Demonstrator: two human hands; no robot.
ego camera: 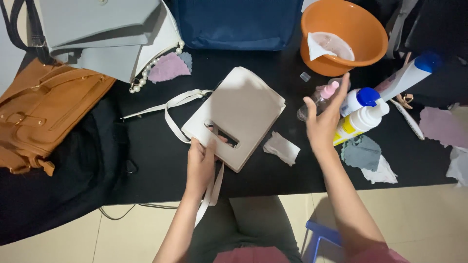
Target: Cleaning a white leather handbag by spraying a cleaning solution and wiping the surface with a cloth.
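Observation:
A flat white handbag (243,109) with a cut-out handle and a long white strap (168,104) lies on the black table. My left hand (201,163) grips its near edge, fingers through the handle slot. My right hand (324,119) is raised with fingers spread, holding nothing, just in front of a small clear spray bottle with a pink top (321,96) and a white pump bottle with a blue cap (363,117). A crumpled white wipe (281,147) lies between my hands.
An orange basin (356,53) holding a white cloth stands at the back right. A tan leather bag (41,109) and grey bags (97,36) lie at left, a blue bag (239,22) behind. Grey, white and pink cloths (363,153) lie at right. A blue stool (324,236) is below.

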